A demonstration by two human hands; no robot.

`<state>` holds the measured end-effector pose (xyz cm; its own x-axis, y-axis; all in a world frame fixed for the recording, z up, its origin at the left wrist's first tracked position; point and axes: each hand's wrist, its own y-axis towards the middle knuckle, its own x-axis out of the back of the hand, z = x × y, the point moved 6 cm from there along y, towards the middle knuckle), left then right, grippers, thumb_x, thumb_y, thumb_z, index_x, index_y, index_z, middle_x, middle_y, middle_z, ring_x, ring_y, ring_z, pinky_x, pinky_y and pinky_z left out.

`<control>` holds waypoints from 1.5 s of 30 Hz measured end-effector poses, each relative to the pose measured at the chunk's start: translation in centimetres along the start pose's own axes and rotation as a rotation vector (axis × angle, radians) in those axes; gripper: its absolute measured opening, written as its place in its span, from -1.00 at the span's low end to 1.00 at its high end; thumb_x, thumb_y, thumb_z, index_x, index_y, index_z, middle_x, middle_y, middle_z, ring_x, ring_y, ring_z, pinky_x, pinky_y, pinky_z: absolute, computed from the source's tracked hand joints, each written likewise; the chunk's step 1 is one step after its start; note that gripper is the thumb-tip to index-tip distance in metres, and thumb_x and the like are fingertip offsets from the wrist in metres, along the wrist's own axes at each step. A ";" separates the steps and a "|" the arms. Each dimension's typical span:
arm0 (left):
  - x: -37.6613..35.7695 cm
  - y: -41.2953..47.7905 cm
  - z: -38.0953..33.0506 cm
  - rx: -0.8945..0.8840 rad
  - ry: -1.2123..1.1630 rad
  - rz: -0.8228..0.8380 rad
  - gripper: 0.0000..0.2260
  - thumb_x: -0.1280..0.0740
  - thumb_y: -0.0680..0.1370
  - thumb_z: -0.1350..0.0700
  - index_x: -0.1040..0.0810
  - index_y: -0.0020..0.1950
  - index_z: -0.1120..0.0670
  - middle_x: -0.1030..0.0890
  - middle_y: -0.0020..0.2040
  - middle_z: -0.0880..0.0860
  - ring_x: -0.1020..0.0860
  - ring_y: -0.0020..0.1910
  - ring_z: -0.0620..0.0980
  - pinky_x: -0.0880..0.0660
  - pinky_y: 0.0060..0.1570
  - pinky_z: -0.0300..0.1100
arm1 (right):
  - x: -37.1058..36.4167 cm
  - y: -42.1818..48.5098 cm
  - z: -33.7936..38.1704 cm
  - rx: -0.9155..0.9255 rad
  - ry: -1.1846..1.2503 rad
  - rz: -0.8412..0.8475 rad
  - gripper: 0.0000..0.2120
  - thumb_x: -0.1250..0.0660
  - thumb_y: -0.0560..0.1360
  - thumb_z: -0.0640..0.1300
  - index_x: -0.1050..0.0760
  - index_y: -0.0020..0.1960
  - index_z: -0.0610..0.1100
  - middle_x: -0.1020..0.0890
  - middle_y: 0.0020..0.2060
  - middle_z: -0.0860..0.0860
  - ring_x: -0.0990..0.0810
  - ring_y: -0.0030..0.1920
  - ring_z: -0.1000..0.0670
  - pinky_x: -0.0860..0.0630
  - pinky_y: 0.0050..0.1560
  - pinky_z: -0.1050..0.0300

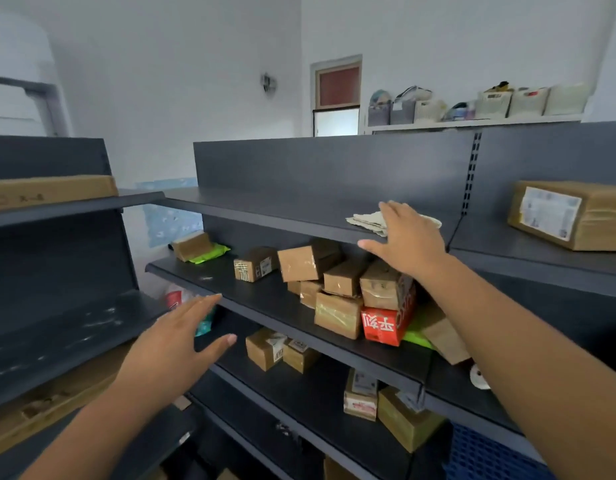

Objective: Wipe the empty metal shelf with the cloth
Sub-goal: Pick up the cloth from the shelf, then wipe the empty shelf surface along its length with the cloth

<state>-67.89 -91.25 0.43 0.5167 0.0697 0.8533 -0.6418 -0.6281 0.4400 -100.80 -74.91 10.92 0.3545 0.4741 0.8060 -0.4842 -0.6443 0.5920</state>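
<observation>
A cloth (365, 221) is pressed flat, ungripped, by the right hand (408, 237) on the shelf (265, 209); it could be pushed off the near edge. The left hand (175, 341) is open, empty.

A pale cloth (368, 220) is laid on the dark metal shelf (265, 209), toward its right end; cardboard boxes (337, 289) are stacked on the shelf below.

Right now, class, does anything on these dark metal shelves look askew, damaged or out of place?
Yes. On the second shelf, the brown cardboard parcels are heaped untidily, tilted against each other, with a red printed box at the front edge. A crumpled-looking brown parcel leans beside it. The pale cloth under the right hand belongs there.
</observation>
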 end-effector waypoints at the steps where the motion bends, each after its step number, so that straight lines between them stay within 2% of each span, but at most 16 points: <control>1: -0.6 0.9 0.1 0.002 0.003 -0.001 -0.30 -0.05 0.32 -0.49 -0.08 0.43 -0.32 -0.33 0.45 -0.14 -0.39 0.34 -0.06 -0.45 0.24 -0.01 | -0.9 1.9 0.0 0.009 -0.026 0.004 -0.21 -0.22 0.39 0.38 -0.20 0.43 -0.09 -0.37 0.40 -0.08 -0.34 0.39 -0.13 -0.40 0.29 -0.19; 5: -2.7 3.7 -0.4 -0.011 0.019 0.010 -0.34 -0.08 0.36 -0.46 -0.13 0.43 -0.30 -0.33 0.44 -0.19 -0.37 0.34 -0.12 -0.42 0.25 -0.08 | -4.0 7.0 -0.2 0.016 -0.142 0.101 -0.22 -0.14 0.33 0.49 -0.37 0.26 -0.12 -0.49 0.21 -0.10 -0.43 0.24 -0.15 -0.44 0.16 -0.18; 9: -4.2 5.5 -0.6 -0.011 -0.001 0.013 -0.40 -0.17 0.41 -0.38 -0.22 0.42 -0.25 -0.35 0.43 -0.18 -0.35 0.34 -0.15 -0.39 0.27 -0.12 | -6.7 7.9 -1.2 -0.078 -0.134 0.294 -0.14 -0.11 0.31 0.52 -0.35 0.31 -0.12 -0.55 0.20 -0.11 -0.53 0.15 -0.16 -0.47 0.05 -0.08; 13: -5.1 6.4 -1.2 -0.046 -0.012 0.036 -0.46 -0.18 0.44 -0.35 -0.27 0.39 -0.25 -0.36 0.43 -0.18 -0.35 0.35 -0.14 -0.37 0.30 -0.09 | -6.3 6.2 0.4 0.009 -0.276 0.101 -0.35 -0.27 0.37 0.36 -0.38 0.26 -0.09 -0.56 0.12 -0.09 -0.53 0.09 -0.13 -0.46 -0.08 -0.03; 15: -5.3 6.8 -1.6 -0.075 -0.006 0.059 -0.49 -0.18 0.46 -0.34 -0.28 0.38 -0.26 -0.35 0.43 -0.19 -0.35 0.35 -0.14 -0.40 0.28 -0.07 | -5.8 5.0 1.1 0.060 -0.327 0.069 -0.52 -0.32 0.44 0.20 -0.41 0.23 -0.06 -0.52 0.13 -0.10 -0.49 0.11 -0.13 -0.45 -0.06 -0.04; 17: -5.1 7.1 -1.8 -0.079 -0.005 0.068 -0.52 -0.17 0.47 -0.34 -0.29 0.36 -0.28 -0.33 0.44 -0.20 -0.35 0.35 -0.14 -0.41 0.26 -0.06 | -4.7 4.2 1.6 0.079 -0.342 0.040 -0.71 -0.33 0.48 0.02 -0.47 0.16 -0.04 -0.53 0.05 -0.09 -0.49 0.04 -0.12 -0.40 -0.19 0.01; 19: -4.6 7.3 -1.6 -0.080 -0.007 0.061 -0.53 -0.17 0.47 -0.34 -0.30 0.35 -0.29 -0.32 0.44 -0.20 -0.36 0.35 -0.15 -0.42 0.25 -0.06 | -3.7 3.7 2.0 0.072 -0.327 0.024 -0.77 -0.35 0.46 -0.15 -0.49 0.11 -0.03 -0.53 -0.03 -0.08 -0.50 -0.05 -0.09 -0.34 -0.30 0.05; 23: -2.8 7.1 -0.1 -0.087 -0.034 0.016 -0.56 -0.18 0.47 -0.32 -0.36 0.33 -0.25 -0.35 0.43 -0.20 -0.38 0.33 -0.14 -0.43 0.25 -0.05 | -1.7 2.6 5.5 0.099 -0.165 -0.030 -0.79 -0.30 0.47 -0.19 -0.45 0.09 -0.05 -0.55 -0.16 -0.04 -0.52 -0.20 -0.06 -0.38 -0.37 0.10; 26: -1.2 6.2 2.5 -0.040 -0.051 -0.009 -0.57 -0.18 0.47 -0.31 -0.38 0.31 -0.24 -0.39 0.40 -0.19 -0.41 0.30 -0.14 -0.48 0.23 0.00 | -1.2 1.5 10.7 0.195 -0.008 -0.122 -0.85 -0.28 0.49 -0.16 -0.39 0.05 -0.06 -0.49 -0.35 0.03 -0.43 -0.39 -0.01 -0.20 -0.49 0.16; 27: -0.9 5.7 3.6 -0.016 -0.046 -0.013 -0.58 -0.19 0.48 -0.29 -0.38 0.31 -0.24 -0.40 0.39 -0.18 -0.41 0.30 -0.14 -0.48 0.22 0.00 | -1.6 1.3 12.5 0.231 0.070 -0.110 -0.88 -0.25 0.51 -0.12 -0.37 0.04 -0.06 -0.49 -0.36 0.03 -0.44 -0.40 -0.01 -0.22 -0.50 0.15; 32: 0.7 2.3 9.6 0.134 0.005 -0.035 -0.62 -0.24 0.51 -0.22 -0.38 0.32 -0.22 -0.40 0.39 -0.17 -0.39 0.32 -0.10 -0.40 0.27 -0.03 | -7.0 1.3 20.5 0.224 0.637 0.242 -0.88 -0.14 0.51 -0.02 -0.36 -0.16 -0.02 -0.52 -0.32 0.03 -0.49 -0.33 0.04 -0.29 -0.43 0.10; 34: 1.3 0.0 12.9 0.220 0.034 -0.039 -0.62 -0.23 0.51 -0.25 -0.38 0.31 -0.24 -0.40 0.38 -0.18 -0.42 0.30 -0.10 -0.42 0.26 -0.03 | -10.3 0.7 24.5 0.169 0.876 0.456 -0.84 -0.13 0.48 -0.02 -0.44 -0.04 -0.03 -0.58 -0.20 0.00 -0.55 -0.21 0.01 -0.45 -0.27 0.07; 36: 1.7 -2.6 16.5 0.326 0.045 -0.025 -0.62 -0.21 0.50 -0.27 -0.37 0.30 -0.25 -0.39 0.38 -0.19 -0.45 0.26 -0.11 -0.44 0.24 -0.04 | -13.9 -1.0 28.5 0.040 1.191 0.707 -0.81 -0.17 0.49 -0.01 -0.48 0.06 0.10 -0.64 -0.05 0.03 -0.61 -0.06 0.01 -0.54 -0.07 0.02; 39: 2.6 -6.6 21.4 0.457 0.053 -0.018 -0.62 -0.19 0.49 -0.30 -0.38 0.28 -0.27 -0.43 0.34 -0.22 -0.48 0.22 -0.12 -0.48 0.15 -0.08 | -18.5 -3.9 34.1 -0.242 1.543 0.952 -0.84 -0.27 0.52 -0.05 -0.53 0.09 0.07 -0.70 -0.03 0.02 -0.67 -0.05 -0.01 -0.60 -0.13 -0.01; 42: 3.7 -9.5 25.7 0.537 0.078 -0.009 -0.64 -0.19 0.49 -0.30 -0.40 0.25 -0.28 -0.48 0.29 -0.23 -0.50 0.17 -0.12 -0.50 0.05 -0.10 | -22.2 -6.3 39.3 -0.499 1.726 1.121 -0.83 -0.35 0.51 -0.09 -0.59 0.06 -0.10 -0.73 -0.11 -0.07 -0.68 -0.08 -0.08 -0.61 -0.17 0.01; 45: 5.1 -11.3 30.3 0.583 0.092 -0.027 -0.66 -0.20 0.49 -0.28 -0.42 0.24 -0.27 -0.50 0.28 -0.21 -0.51 0.16 -0.12 -0.50 0.04 -0.12 | -23.8 -7.6 44.6 -0.513 1.709 1.248 -0.77 -0.42 0.44 -0.04 -0.61 0.03 -0.14 -0.73 -0.09 -0.10 -0.69 -0.05 -0.11 -0.61 -0.03 -0.08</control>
<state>-40.83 -107.31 -8.62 0.4602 0.1424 0.8763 -0.1979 -0.9458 0.2576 -69.91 -108.06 -12.69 -0.9440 0.1688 -0.2834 -0.0518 -0.9243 -0.3780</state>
